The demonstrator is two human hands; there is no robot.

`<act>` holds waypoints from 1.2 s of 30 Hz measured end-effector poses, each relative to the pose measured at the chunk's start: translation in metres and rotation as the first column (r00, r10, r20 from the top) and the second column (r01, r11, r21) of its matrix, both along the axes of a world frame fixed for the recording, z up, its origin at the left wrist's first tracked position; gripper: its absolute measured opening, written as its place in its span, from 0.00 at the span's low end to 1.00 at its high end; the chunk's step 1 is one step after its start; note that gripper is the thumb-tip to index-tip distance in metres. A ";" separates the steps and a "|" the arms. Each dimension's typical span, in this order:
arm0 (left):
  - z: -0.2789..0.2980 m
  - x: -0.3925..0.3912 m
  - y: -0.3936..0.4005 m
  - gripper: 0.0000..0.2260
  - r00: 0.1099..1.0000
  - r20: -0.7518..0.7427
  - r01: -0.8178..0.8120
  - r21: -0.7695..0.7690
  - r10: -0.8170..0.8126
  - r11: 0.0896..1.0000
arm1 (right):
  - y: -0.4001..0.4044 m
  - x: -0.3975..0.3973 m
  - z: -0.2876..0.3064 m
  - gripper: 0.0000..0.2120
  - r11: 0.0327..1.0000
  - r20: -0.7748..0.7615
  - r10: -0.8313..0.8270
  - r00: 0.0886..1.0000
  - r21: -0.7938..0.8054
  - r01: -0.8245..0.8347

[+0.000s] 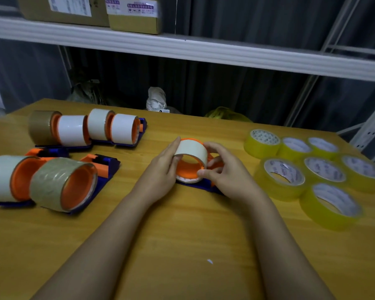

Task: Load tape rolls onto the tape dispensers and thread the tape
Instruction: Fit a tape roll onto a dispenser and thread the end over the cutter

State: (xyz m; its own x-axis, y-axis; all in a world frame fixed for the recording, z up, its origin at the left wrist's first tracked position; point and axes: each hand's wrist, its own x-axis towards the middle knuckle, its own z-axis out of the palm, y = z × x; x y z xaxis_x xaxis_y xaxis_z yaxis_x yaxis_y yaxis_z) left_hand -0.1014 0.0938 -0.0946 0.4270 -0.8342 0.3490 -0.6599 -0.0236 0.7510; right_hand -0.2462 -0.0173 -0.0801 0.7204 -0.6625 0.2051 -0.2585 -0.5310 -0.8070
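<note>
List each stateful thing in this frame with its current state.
White tape roll: seated on the orange hub, gripped on both sides.
Dispenser in hand: flat on the table.
Left hand: pressing the roll's left side.
Right hand: fingers curled round the roll.
Yellow rolls: lying flat, unloaded.
Dispensers at left: loaded.

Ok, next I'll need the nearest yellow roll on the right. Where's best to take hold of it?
The nearest yellow tape roll lies flat with its core hole facing up. Come from above: thumb inside the core, fingers on the outer wall at its near side, which is open table. Other rolls crowd its far side.
</note>
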 end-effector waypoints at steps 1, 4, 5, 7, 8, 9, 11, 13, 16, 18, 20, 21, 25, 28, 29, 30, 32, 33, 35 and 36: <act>0.000 0.000 0.000 0.22 1.000 0.004 -0.007 -0.003 0.007 1.000 | 0.001 0.001 -0.001 0.31 1.000 0.004 -0.009 1.000 -0.022 0.009; 0.001 0.001 -0.001 0.22 0.999 0.020 -0.032 -0.017 0.032 0.999 | 0.005 0.005 -0.004 0.31 0.993 0.011 -0.036 0.999 -0.110 0.037; 0.002 0.001 -0.001 0.22 0.999 0.032 -0.039 -0.023 0.040 0.999 | 0.006 0.006 -0.005 0.31 0.990 0.012 -0.044 0.999 -0.130 0.045; 0.003 0.000 -0.002 0.22 0.997 0.056 -0.052 -0.034 0.053 0.998 | 0.009 0.007 -0.005 0.31 0.983 0.009 -0.055 0.998 -0.173 0.055; 0.003 0.000 -0.002 0.22 0.996 0.067 -0.056 -0.038 0.058 0.998 | 0.010 0.007 -0.006 0.31 0.980 0.007 -0.061 0.998 -0.189 0.061; 0.003 0.000 -0.002 0.22 0.995 0.077 -0.060 -0.042 0.063 0.997 | 0.011 0.008 -0.006 0.31 0.978 0.004 -0.066 0.998 -0.200 0.066; 0.001 0.001 -0.002 0.21 0.994 0.087 -0.067 -0.050 0.071 0.996 | 0.013 0.009 -0.007 0.31 0.970 0.003 -0.075 0.997 -0.232 0.073; 0.000 0.002 -0.003 0.20 0.992 0.092 -0.077 -0.061 0.082 0.995 | 0.016 0.010 -0.009 0.30 0.961 0.009 -0.084 0.996 -0.262 0.083; -0.001 0.002 -0.005 0.19 0.990 0.102 -0.091 -0.093 0.101 0.991 | 0.017 0.013 -0.010 0.28 0.961 0.030 -0.091 0.995 -0.260 0.096; -0.001 0.001 -0.005 0.20 0.986 0.117 -0.106 -0.102 0.118 0.989 | 0.018 0.014 -0.010 0.27 0.957 0.026 -0.103 0.994 -0.270 0.107; 0.000 -0.001 -0.005 0.20 0.981 0.138 -0.127 -0.092 0.139 0.988 | 0.020 0.015 -0.009 0.26 0.949 0.019 -0.116 0.993 -0.292 0.116; 0.001 -0.002 -0.005 0.20 0.977 0.153 -0.135 -0.085 0.146 0.987 | 0.020 0.016 -0.008 0.25 0.944 0.009 -0.121 0.993 -0.308 0.118; 0.002 -0.007 -0.003 0.20 0.974 0.171 -0.138 -0.054 0.145 0.989 | 0.019 0.016 -0.008 0.28 0.915 -0.072 -0.122 0.990 -0.394 0.084; 0.004 -0.004 0.000 0.29 0.996 0.078 -0.051 0.051 0.047 0.997 | 0.015 0.013 -0.009 0.30 0.919 -0.062 -0.183 0.981 -0.366 0.149; 0.007 -0.004 0.001 0.34 1.000 0.017 -0.022 0.067 0.021 0.998 | 0.013 0.011 -0.010 0.30 0.921 -0.020 -0.216 0.976 -0.338 0.196; 0.010 -0.006 0.003 0.36 0.999 -0.050 -0.008 0.051 0.011 0.999 | 0.011 0.010 -0.012 0.30 0.918 0.038 -0.244 0.969 -0.312 0.244; 0.015 -0.010 0.004 0.30 0.982 -0.187 -0.033 -0.033 0.026 0.999 | 0.009 0.009 -0.016 0.26 0.914 0.179 -0.245 0.953 -0.286 0.289; 0.017 -0.011 0.004 0.25 0.964 -0.262 -0.057 -0.069 0.037 0.996 | 0.010 0.009 -0.017 0.23 0.919 0.251 -0.229 0.940 -0.264 0.294; 0.020 -0.012 0.003 0.15 0.890 -0.456 -0.064 -0.101 0.011 0.993 | 0.016 0.013 -0.017 0.19 0.939 0.365 -0.205 0.908 -0.187 0.287; 0.020 -0.011 0.003 0.13 0.829 -0.558 -0.046 -0.110 -0.024 0.993 | 0.019 0.015 -0.015 0.18 0.953 0.396 -0.203 0.896 -0.132 0.274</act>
State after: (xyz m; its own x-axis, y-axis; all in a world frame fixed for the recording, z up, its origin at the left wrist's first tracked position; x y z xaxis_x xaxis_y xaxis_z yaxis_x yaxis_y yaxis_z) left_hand -0.1127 0.0964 -0.0743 0.5865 -0.7977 0.1401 -0.1280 0.0796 0.9886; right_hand -0.2311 0.0017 -0.0953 0.3919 -0.7308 0.5589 -0.0939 -0.6361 -0.7659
